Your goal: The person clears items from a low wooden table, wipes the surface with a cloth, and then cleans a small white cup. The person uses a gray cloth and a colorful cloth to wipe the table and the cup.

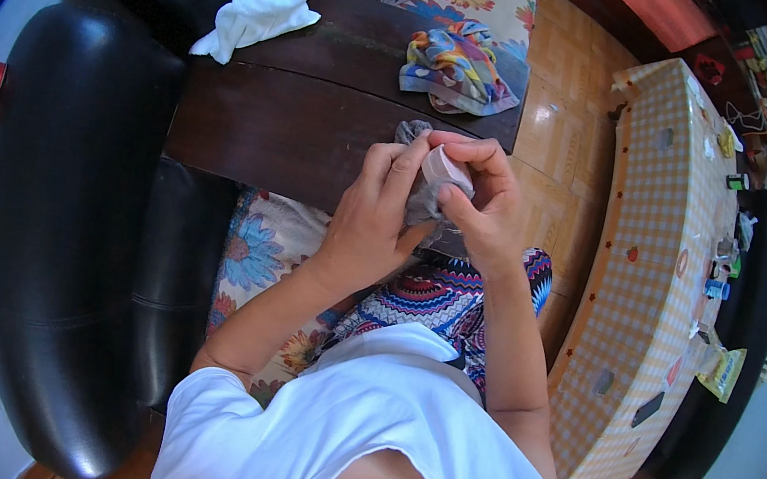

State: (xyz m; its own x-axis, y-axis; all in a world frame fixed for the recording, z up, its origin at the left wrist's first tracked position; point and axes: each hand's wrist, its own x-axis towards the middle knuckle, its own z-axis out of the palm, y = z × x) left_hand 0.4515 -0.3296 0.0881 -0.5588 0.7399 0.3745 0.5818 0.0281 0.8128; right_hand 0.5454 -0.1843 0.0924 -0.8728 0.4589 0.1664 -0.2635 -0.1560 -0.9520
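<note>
Close together over the near edge of the dark wooden table, my two hands grip a small grey cloth bundle (423, 204), which looks like socks. A pale pinkish-white part (443, 168) of it shows between the fingers. My left hand (378, 195) is wrapped round its left side, most of its fingers hidden. On the other side my right hand (486, 195) pinches it, thumb on the grey fabric and fingertips at the top. Another bit of grey fabric sticks out beyond the left fingertips. Beyond my hands lies a crumpled multicoloured patterned cloth (459, 67).
A white cloth (260, 15) lies at the far left of the wooden table (262, 131). A black leather sofa (61, 226) lines the left. To the right stands a table with a yellow checked cover (632, 301), holding a phone (648, 408) and small items.
</note>
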